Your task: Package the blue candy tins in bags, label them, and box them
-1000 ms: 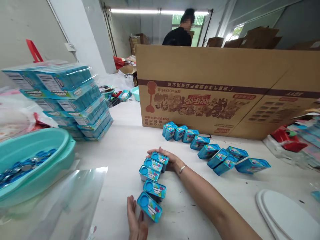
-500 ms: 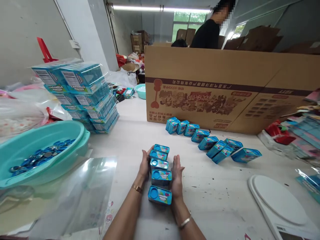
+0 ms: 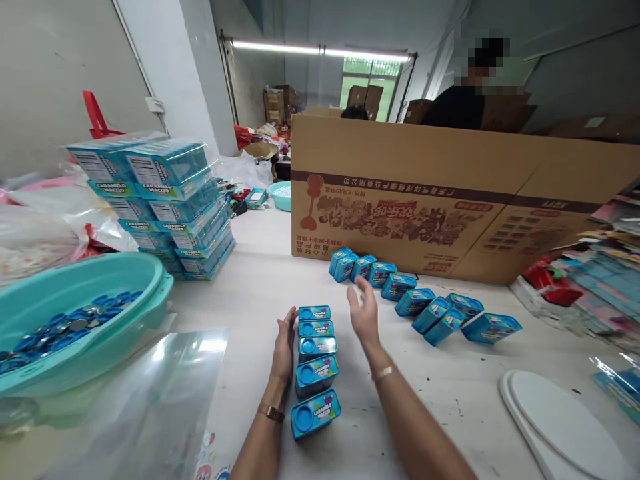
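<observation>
A row of several blue tins (image 3: 316,375) with "Caramelo Macizo" lettering stands in front of me on the white table. Along the row's left side lies my left hand (image 3: 285,347), fingers stretched out, beside the farther tins; I cannot tell whether it touches them. My right hand (image 3: 364,312) is raised off to the right of the row, empty, with its fingers apart. Just beyond its fingertips begins a second, slanting line of blue tins (image 3: 399,287), some of them leaning, running toward the right.
A big cardboard box (image 3: 400,147) walls off the table's back. To the left are stacked display boxes (image 3: 165,160), a turquoise basin (image 3: 150,280) holding blue-and-silver round pieces, and a clear plastic sheet (image 3: 165,373). A white scale (image 3: 560,420) sits at right. Behind the box is a person (image 3: 457,107).
My right hand has left the row's side and moved up and away toward the farther tins. My left hand stays alongside the row. The nearest tins now sit slightly turned.
</observation>
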### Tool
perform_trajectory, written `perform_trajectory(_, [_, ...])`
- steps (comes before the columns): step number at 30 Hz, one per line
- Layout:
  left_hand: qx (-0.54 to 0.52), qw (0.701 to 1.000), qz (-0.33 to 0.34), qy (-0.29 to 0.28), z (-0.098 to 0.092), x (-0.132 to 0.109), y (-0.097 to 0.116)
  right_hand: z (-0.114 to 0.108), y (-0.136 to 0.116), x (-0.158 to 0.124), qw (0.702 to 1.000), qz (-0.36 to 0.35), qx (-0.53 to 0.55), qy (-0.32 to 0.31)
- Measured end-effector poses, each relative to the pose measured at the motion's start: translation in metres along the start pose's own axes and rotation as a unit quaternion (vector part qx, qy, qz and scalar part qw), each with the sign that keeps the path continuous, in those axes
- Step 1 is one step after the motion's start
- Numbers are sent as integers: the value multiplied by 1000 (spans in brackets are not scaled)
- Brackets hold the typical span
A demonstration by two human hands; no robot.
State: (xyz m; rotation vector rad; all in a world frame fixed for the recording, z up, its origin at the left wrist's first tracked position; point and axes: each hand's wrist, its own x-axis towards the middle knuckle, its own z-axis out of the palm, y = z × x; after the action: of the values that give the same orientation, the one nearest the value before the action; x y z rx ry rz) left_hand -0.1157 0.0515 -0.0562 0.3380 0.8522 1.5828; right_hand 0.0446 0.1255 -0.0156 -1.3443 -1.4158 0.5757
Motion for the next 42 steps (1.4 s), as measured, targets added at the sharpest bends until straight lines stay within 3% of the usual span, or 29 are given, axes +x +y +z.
perform_trajectory(1, [-4,1000,-8,-5,0,-1,0,-2,-5,31,987,-66,-144,-32])
perform_trajectory(2, [-9,1000,-19,-17,2,-3,0,-2,-11,61,942,-119,-299,-99])
perform_trajectory(3, [-14,999,-32,-32,4,-5,0,1,-16,88,874,-150,-428,-171])
perform_trajectory(5, [-11,997,-48,-57,9,-9,0,10,-22,130,817,-174,-491,-247])
perform_trajectory(6, [-6,996,-54,-64,12,-11,1,16,-23,144,802,-178,-500,-275])
perform_trajectory(9, [2,996,-72,-55,17,-11,4,34,-19,165,778,-176,-512,-317])
perform_trajectory(11, [14,998,-54,-20,11,-13,6,42,-15,169,769,-170,-530,-316])
perform_trajectory(14, [100,994,47,-5,-14,-31,4,48,-15,171,758,-169,-548,-313])
perform_trajectory(17, [257,953,144,-68,-50,-71,-7,46,-24,173,747,-200,-538,-336])
perform_trajectory(20, [386,906,157,-80,-73,-109,-20,36,-40,168,746,-252,-506,-353])
perform_trajectory(23, [418,900,101,-75,-74,-118,-22,12,-57,150,757,-296,-470,-344])
perform_trajectory(24, [415,902,83,-87,-71,-115,-20,-1,-62,141,776,-300,-442,-334])
perform_trajectory(26, [404,904,67,-118,-62,-106,-15,-33,-72,116,845,-276,-333,-315])
perform_trajectory(28, [392,908,74,-130,-55,-97,-11,-72,-81,85,913,-202,-163,-314])
perform_trajectory(31, [373,914,97,-126,-49,-92,-10,-131,-93,28,937,-106,-15,-332])
perform_trajectory(33, [369,916,99,-123,-48,-95,-10,-160,-100,-13,927,-121,-27,-354])
perform_trajectory(35, [365,920,81,-116,-49,-99,-8,-176,-104,-51,882,-196,-86,-420])
perform_trajectory(37, [341,933,55,-102,-51,-105,-4,-176,-107,-85,799,-311,-155,-491])
perform_trajectory(40, [273,958,44,-80,-56,-119,3,-153,-103,-116,653,-492,-215,-535])
perform_trajectory(42, [256,961,56,-86,-61,-132,5,-129,-95,-122,579,-585,-211,-528])
